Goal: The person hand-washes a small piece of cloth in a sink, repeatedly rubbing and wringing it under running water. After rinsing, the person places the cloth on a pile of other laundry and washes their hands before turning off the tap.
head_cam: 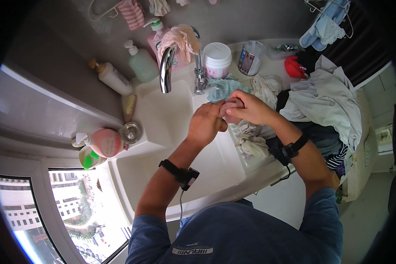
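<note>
A small bunched pinkish cloth (231, 111) is gripped between my two hands above the right side of the white sink (198, 171). My left hand (204, 122) has its fingers curled against the cloth's left side. From the right, my right hand (253, 107) pinches it with thumb and fingers; part of the cloth is hidden by both hands. A teal towel (226, 88) lies just behind them. Close below my right hand, a twisted cream cloth (253, 142) rests on the ribbed washboard part of the sink.
A chrome faucet (166, 71) curves over the sink, with a peach cloth (180, 38) draped behind it. Pump bottles (143, 66), a white tub (217, 57) and a clear cup (250, 58) line the back. Piled clothes (320, 95) lie right; a scrub brush (130, 107) lies left.
</note>
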A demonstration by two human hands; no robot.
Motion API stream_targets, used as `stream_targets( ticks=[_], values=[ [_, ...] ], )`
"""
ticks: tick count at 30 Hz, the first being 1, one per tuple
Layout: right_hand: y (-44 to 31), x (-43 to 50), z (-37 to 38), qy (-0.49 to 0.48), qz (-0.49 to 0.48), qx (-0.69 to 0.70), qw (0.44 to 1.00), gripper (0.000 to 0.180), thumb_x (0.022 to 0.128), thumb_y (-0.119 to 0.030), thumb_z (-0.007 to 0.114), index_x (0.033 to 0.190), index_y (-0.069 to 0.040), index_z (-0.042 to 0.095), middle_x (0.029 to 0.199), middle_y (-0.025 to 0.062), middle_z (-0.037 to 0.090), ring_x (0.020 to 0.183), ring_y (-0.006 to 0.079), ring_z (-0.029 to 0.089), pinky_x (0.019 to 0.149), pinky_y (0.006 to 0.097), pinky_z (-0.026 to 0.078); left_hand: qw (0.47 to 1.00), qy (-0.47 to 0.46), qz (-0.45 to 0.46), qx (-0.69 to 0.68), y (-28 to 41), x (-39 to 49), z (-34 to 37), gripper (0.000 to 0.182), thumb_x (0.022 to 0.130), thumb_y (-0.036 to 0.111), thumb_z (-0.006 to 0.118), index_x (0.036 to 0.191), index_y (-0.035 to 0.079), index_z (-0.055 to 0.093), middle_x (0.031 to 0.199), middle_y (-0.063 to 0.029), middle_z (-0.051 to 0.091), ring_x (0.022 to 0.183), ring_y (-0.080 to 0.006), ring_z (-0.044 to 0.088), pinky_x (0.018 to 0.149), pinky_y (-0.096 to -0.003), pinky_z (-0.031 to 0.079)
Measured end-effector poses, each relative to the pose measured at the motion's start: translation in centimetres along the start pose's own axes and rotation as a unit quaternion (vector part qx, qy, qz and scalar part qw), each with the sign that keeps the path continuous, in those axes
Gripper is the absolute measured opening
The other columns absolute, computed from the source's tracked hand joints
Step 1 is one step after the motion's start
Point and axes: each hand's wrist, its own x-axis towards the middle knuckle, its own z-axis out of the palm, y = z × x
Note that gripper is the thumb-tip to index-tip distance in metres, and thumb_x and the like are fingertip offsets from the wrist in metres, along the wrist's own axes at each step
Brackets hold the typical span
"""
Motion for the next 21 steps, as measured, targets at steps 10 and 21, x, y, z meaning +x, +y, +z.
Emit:
stream_targets(
  ticks=[10,21],
  values=[
    [-1.8,1.6,12.6,-0.014,0.131,0.574,0.808,0.051,0.106,-0.05,0.034,0.113,-0.008,0.064,0.091,0.0018,0.066,0.074,0.0143,0.062,0.067,0.0294,0.05,0.783,0.194,-0.395,-0.439,-2.0,-4.8,2.8,0.028,0.1,0.019,0.045,0.119,-0.001,0.049,0.091,-0.0101,0.061,0.075,-0.0165,0.06,0.066,-0.0332,0.052],
    [-3.8,0.7,20.8,-0.059,0.207,0.636,0.741,0.047,0.089,-0.054,0.066,0.115,-0.015,0.061,0.114,0.002,0.062,0.107,0.0142,0.06,0.089,0.0335,0.05,0.981,0.109,-0.156,0.032,-4.0,-13.7,-0.1,0.047,0.103,0.029,0.037,0.134,-0.002,0.054,0.148,-0.0187,0.045,0.135,-0.0397,0.038,0.117,-0.0468,0.023]
  ],
)
